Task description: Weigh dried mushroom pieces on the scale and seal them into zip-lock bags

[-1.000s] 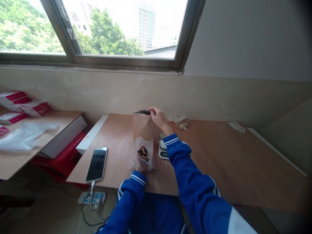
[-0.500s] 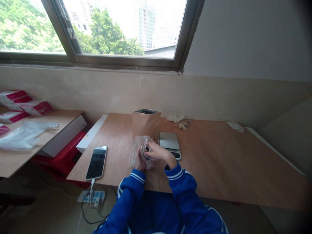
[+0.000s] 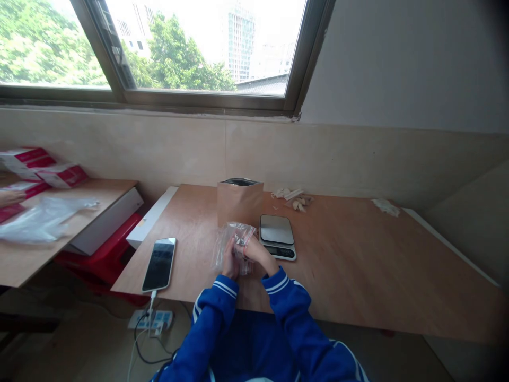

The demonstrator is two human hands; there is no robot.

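Observation:
Both of my hands hold a small clear plastic bag (image 3: 229, 240) with dark pieces inside, just above the near part of the wooden table (image 3: 358, 265). My left hand (image 3: 229, 263) grips the bag from below. My right hand (image 3: 254, 250) pinches it at the right side. A brown paper bag (image 3: 239, 201) stands upright and open just behind them. A small digital scale (image 3: 277, 236) lies immediately to the right of my right hand.
A phone (image 3: 159, 263) on a charging cable lies at the table's left front. Pale scraps (image 3: 292, 197) lie by the wall, more scraps (image 3: 385, 206) further right. A side table (image 3: 24, 260) at left holds red-and-white boxes (image 3: 43, 172) and plastic wrap (image 3: 40, 220); another person's hand (image 3: 10, 197) shows there.
My right hand left the top of the brown paper bag and came back to the clear plastic bag, which both hands now hold. The scale is uncovered.

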